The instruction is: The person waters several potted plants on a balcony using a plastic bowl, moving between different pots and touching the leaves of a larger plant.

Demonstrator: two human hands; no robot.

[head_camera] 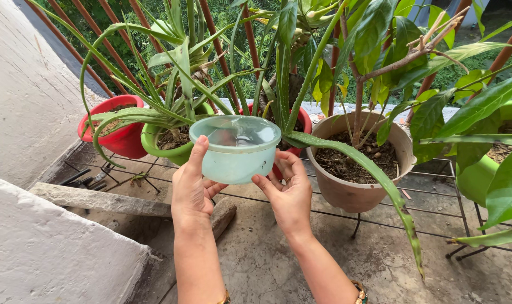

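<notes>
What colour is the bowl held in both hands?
Pale translucent blue-green bowl, seen best in the head view.

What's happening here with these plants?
A person holds a pale translucent bowl in both hands, the left hand on its left side and the right hand under its right. It is held level above a row of potted plants: a red pot, a green pot and a beige pot on a wire rack.

Pale translucent blue-green bowl (235,149), red pot (120,135), green pot (169,147), beige pot (354,191), dark green leaves (481,107).
</notes>
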